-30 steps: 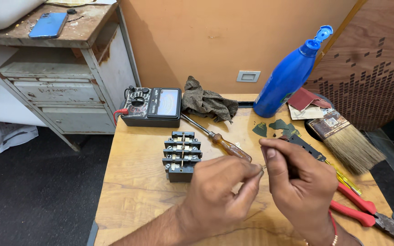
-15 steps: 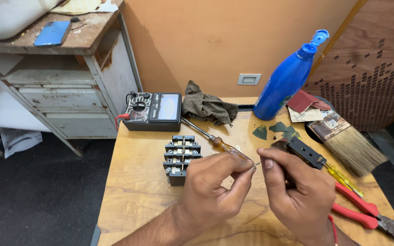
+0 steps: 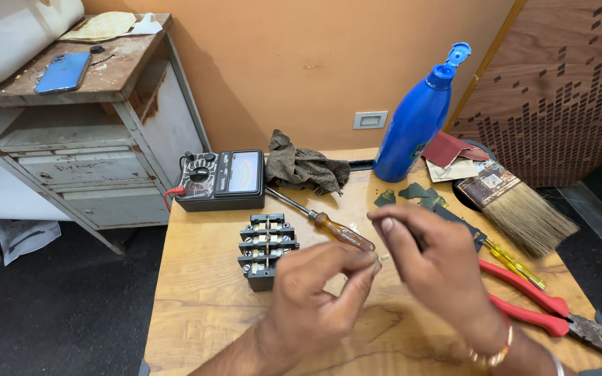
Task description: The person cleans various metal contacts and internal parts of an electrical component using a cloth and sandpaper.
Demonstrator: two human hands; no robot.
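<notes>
Both hands sit low in the middle of the frame, raised just above the wooden counter (image 3: 196, 306). The left hand (image 3: 315, 296) has thumb and forefinger pinched shut on something tiny and pale, seen only as a speck at the fingertips (image 3: 376, 262); I cannot tell what it is. The right hand (image 3: 437, 268) meets it from the other side, fingers curled and the forefinger tip drawn in toward the same spot. Whether it grips anything of its own I cannot tell, since its back faces the camera. Held that close together and up off the wood, the hands look to be working a small part that needs both sets of fingertips.

Just left of the hands, a black terminal block (image 3: 266, 249) with rows of screws stands on the counter, near enough to reach without stretching. An amber-handled screwdriver (image 3: 329, 224) lies slantwise between it and the hands, handle toward them, as if laid ready.

Further up the frame, an analogue multimeter (image 3: 221, 179) rests at the counter's far edge beside a crumpled brown rag (image 3: 304, 167). A blue squeeze bottle (image 3: 416, 122) stands upright right of centre. At the right lie a paintbrush (image 3: 524, 212), a yellow-handled screwdriver (image 3: 513, 261) and red-handled pliers (image 3: 545, 313). A blue phone (image 3: 63, 72) lies on a worn cabinet (image 3: 71, 163) at the upper left.
</notes>
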